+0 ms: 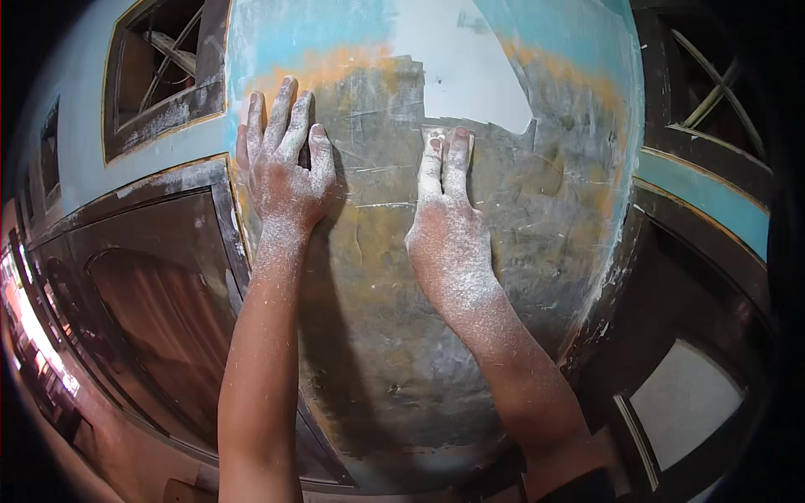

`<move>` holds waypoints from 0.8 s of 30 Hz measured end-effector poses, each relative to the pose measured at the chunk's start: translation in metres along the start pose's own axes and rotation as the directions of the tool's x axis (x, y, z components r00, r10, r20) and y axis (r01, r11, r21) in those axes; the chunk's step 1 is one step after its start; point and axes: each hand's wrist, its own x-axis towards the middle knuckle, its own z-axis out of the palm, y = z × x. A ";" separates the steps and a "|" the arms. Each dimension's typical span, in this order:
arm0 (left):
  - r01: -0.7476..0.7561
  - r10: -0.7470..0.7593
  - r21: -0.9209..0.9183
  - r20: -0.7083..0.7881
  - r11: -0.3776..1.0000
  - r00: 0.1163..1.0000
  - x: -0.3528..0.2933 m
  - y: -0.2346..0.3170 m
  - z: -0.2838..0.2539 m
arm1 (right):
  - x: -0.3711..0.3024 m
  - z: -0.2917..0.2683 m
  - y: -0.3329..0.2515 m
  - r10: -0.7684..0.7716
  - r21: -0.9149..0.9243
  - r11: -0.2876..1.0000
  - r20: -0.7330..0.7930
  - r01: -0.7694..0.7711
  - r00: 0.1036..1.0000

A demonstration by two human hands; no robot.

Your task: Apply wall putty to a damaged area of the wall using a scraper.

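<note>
In front of me is a worn wall [394,293], its lower part patchy grey, brown and orange. My left hand [289,176], dusted with white powder, lies on the wall with its fingers spread and holds nothing. My right hand [453,222], also powdery, presses two fingers upward along what looks like a putty knife [431,132]; its handle is hidden under the palm. The blade edge sits just under a smooth white patch of putty [470,71] with sharp, straight edges.
Left of the wall are a dark-framed window [163,71] and a brown wooden door [155,293]. At the right stand another dark window [713,88] and a dark doorway [671,285], with a pale panel [688,402] low down. Light blue paint [314,29] covers the upper wall.
</note>
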 end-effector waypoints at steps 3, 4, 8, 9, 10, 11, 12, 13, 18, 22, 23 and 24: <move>-0.006 0.006 -0.012 -0.008 1.000 1.000 -0.001 0.001 0.002 | 0.008 -0.014 -0.006 0.016 0.041 0.999 0.050 -0.018 0.999; -0.007 0.007 0.006 -0.010 1.000 1.000 0.001 0.003 0.001 | 0.010 -0.018 -0.010 0.054 0.073 0.995 0.092 -0.061 0.994; -0.018 0.019 0.007 -0.013 1.000 1.000 0.001 0.000 -0.002 | 0.006 -0.008 -0.008 0.099 0.119 0.985 0.208 -0.125 0.973; -0.021 0.021 0.005 -0.016 1.000 1.000 0.001 0.002 0.001 | 0.003 0.008 0.000 0.011 0.113 0.994 -0.018 -0.009 1.000; -0.014 0.014 -0.002 -0.017 1.000 1.000 0.001 0.003 0.000 | 0.004 -0.004 -0.005 0.027 0.043 0.999 0.083 -0.031 0.996; -0.008 0.008 -0.010 -0.018 1.000 1.000 0.000 0.004 -0.001 | 0.005 -0.006 -0.005 0.030 0.041 0.999 0.084 -0.033 0.996; -0.012 0.012 -0.014 -0.016 1.000 1.000 0.001 0.001 0.000 | 0.006 -0.008 -0.005 0.025 0.055 0.998 0.056 -0.029 0.998; -0.012 0.012 -0.017 -0.017 1.000 1.000 0.001 0.001 -0.001 | 0.007 -0.009 -0.006 0.021 0.068 0.997 0.027 -0.023 0.999; -0.035 0.035 -0.005 0.020 0.999 0.999 -0.001 -0.003 -0.006 | -0.007 -0.033 0.016 0.070 0.028 0.996 0.234 -0.079 0.970; -0.026 0.027 -0.012 0.032 1.000 0.999 0.001 0.000 -0.007 | -0.012 -0.037 0.066 -0.031 0.087 0.996 -0.024 0.033 0.999; -0.024 0.024 -0.018 0.034 1.000 0.999 0.001 0.000 -0.006 | -0.009 -0.039 0.079 -0.046 0.150 0.987 -0.094 0.060 0.995; -0.026 0.026 -0.018 0.032 1.000 0.999 0.000 -0.001 -0.004 | -0.006 -0.042 0.089 -0.073 0.140 0.986 -0.154 0.095 0.985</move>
